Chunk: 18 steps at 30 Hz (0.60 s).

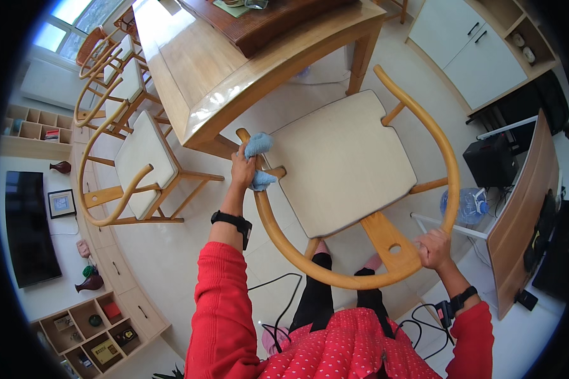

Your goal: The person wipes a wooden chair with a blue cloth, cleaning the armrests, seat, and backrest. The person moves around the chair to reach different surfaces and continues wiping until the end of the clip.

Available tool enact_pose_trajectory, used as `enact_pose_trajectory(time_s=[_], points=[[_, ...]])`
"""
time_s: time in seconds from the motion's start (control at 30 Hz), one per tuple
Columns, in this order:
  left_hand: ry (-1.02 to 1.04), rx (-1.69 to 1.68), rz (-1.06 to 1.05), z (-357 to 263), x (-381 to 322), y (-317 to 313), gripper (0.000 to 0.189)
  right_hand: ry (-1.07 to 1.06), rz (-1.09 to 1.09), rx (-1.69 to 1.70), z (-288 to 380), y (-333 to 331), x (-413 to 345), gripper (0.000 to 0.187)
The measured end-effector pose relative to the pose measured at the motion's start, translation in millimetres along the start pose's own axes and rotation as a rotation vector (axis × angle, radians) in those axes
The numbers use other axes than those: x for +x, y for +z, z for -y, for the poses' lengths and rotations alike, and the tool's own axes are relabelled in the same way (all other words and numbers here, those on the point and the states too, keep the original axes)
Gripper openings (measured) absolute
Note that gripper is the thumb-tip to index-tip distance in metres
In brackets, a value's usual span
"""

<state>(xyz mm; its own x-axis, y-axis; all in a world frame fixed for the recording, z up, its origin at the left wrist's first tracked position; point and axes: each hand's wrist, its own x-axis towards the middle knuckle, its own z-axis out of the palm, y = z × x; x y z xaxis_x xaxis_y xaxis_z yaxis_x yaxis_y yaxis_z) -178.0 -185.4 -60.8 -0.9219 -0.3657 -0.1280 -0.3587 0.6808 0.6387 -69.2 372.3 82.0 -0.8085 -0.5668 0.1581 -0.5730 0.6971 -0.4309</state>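
Before me stands a wooden armchair (358,283) with a curved one-piece back and arm rail and a cream seat cushion (344,163). My left hand (243,168) presses a light blue cloth (261,144) around the left arm of the rail, near its front end. Parts of the cloth stick out above and below my fingers. My right hand (435,248) grips the rail at the back right, beside the flat wooden splat (390,241) with its oval hole. Both wrists wear black straps with small devices.
A wooden table (208,90) bearing a dark wooden tea tray (256,28) stands ahead. More matching chairs (144,166) line its left side. At right are a desk (521,222), a large plastic water bottle (467,206) and a black box (490,158). Black cables (289,303) hang near my body.
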Motion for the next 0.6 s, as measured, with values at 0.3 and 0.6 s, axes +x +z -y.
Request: enact_pose_trajectory(time_s=[0.3, 0.6], points=[[0.069, 0.160, -0.095, -37, -148, -1, 0.044, -0.027, -0.123, 0.023, -7, 2, -18, 0.016], [0.137, 0.218, -0.048, -113, -316, 9, 0.037, 0.036, -0.187, 0.041, -10, 5, -32, 0.010]])
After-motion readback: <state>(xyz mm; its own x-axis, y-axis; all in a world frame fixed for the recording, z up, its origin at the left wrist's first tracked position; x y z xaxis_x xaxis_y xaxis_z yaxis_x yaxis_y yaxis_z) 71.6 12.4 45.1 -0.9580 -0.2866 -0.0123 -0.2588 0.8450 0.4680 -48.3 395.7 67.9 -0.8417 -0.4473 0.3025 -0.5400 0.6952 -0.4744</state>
